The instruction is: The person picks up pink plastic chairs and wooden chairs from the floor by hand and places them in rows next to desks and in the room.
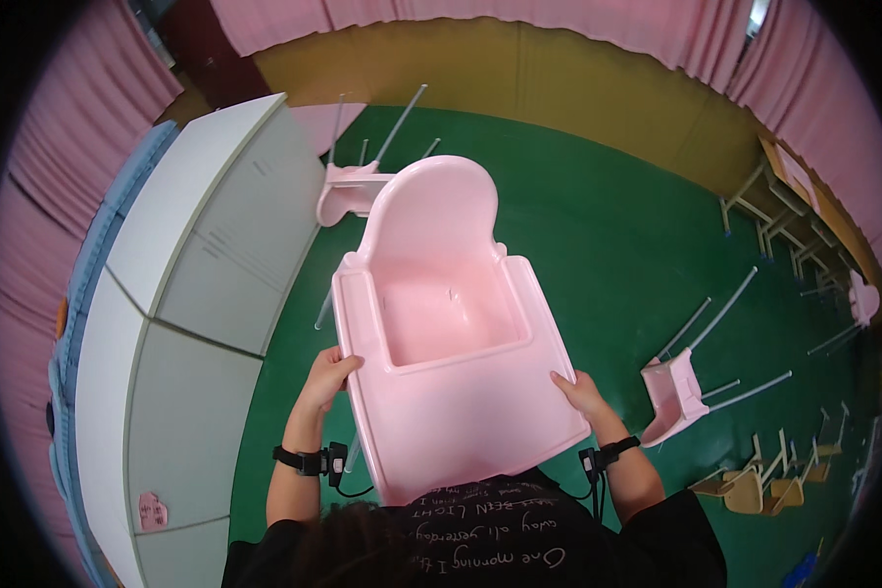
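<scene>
A pink plastic high chair (436,211) stands in front of me, its rounded backrest away from me and its wide tray (465,412) close to my body. My left hand (328,380) grips the tray's left edge, thumb on top and fingers under the rim. On the opposite edge, my right hand (580,394) holds the tray the same way. The seat inside is bare. Parts of metal legs show at the chair's left; the rest of them are hidden beneath it.
White cabinets (201,235) run along the left. One tipped pink high chair (338,201) lies beyond mine, another (674,397) at the right on the green floor (578,235). Small wooden chairs (745,490) lie at the lower right; desks (794,181) line the far right wall.
</scene>
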{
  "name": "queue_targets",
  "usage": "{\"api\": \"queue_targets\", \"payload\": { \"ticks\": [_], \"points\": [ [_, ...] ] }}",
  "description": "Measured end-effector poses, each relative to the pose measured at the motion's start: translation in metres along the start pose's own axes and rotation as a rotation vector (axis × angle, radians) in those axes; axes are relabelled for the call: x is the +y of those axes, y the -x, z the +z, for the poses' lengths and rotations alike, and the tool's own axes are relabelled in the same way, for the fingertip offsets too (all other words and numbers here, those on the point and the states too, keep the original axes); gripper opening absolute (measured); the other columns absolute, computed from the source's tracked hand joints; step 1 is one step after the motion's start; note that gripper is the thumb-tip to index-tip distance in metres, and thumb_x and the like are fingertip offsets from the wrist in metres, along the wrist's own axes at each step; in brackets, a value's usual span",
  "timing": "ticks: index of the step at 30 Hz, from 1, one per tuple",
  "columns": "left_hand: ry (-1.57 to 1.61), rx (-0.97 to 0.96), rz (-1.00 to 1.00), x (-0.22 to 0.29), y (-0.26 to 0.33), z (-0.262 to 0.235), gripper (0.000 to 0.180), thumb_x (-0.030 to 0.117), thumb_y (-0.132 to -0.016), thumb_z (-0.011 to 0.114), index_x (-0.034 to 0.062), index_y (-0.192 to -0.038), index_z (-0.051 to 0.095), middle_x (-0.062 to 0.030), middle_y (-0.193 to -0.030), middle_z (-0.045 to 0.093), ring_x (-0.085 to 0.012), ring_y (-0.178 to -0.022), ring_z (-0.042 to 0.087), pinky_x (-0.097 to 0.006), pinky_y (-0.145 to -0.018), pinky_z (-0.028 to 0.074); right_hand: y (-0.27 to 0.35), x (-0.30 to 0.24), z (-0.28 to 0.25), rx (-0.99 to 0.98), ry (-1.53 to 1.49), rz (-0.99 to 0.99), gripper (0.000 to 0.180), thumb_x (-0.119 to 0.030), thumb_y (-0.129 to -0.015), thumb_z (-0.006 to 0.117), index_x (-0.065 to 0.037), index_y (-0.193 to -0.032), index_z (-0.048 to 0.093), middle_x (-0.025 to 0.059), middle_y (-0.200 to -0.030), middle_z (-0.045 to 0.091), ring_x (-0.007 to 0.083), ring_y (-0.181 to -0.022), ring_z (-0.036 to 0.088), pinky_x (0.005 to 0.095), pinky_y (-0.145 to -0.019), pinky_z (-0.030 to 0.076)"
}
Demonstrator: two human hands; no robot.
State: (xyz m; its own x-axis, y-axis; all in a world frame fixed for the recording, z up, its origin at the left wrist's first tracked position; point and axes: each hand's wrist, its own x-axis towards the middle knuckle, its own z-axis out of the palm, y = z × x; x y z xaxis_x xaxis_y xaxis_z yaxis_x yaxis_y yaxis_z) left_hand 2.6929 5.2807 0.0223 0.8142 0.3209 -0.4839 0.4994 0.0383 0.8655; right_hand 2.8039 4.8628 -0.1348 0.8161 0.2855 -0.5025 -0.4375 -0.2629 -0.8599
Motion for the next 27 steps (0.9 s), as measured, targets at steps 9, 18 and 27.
{"api": "queue_targets", "payload": {
  "ticks": [9, 18, 27],
  "points": [
    [0.010, -0.163, 0.009, 0.051, -0.129, 0.094, 0.016, 0.017, -0.075, 0.057, 0.0021, -0.081, 0.057, -0.0012, -0.066, 0.058, -0.0078, -0.051, 0.052, -0.021, -0.044, 0.042, -0.024, -0.031, -0.087, 0.205, 0.035, 0.041, 0.052, -0.032, -0.079, 0.064, 0.009, -0.110, 0.051, 0.0155, -0.106, 0.058, 0.0195, -0.094, 0.056, 0.0291, -0.081, 0.045],
    [0.002, -0.362, 0.078, 0.127, -0.324, 0.214, 0.020, 0.020, -0.076, 0.056, 0.0024, -0.085, 0.057, -0.0007, -0.068, 0.058, -0.0083, -0.054, 0.054, -0.021, -0.045, 0.041, -0.128, -0.068, -0.186, 0.491, 0.045, -0.027, 0.055, -0.035, -0.077, 0.066, 0.011, -0.105, 0.053, 0.0175, -0.098, 0.061, 0.0213, -0.089, 0.059, 0.0302, -0.078, 0.046],
    [-0.243, -0.461, 0.172, 0.241, -0.452, 0.386, 0.037, 0.033, -0.080, 0.060, -0.0027, -0.093, 0.057, -0.0044, -0.079, 0.059, -0.0100, -0.068, 0.054, -0.024, -0.060, 0.044, -0.178, -0.129, -0.303, 0.722, -0.116, -0.025, 0.051, -0.032, -0.076, 0.067, 0.010, -0.101, 0.055, 0.0160, -0.091, 0.063, 0.0187, -0.079, 0.060, 0.0279, -0.071, 0.048]
  ]
}}
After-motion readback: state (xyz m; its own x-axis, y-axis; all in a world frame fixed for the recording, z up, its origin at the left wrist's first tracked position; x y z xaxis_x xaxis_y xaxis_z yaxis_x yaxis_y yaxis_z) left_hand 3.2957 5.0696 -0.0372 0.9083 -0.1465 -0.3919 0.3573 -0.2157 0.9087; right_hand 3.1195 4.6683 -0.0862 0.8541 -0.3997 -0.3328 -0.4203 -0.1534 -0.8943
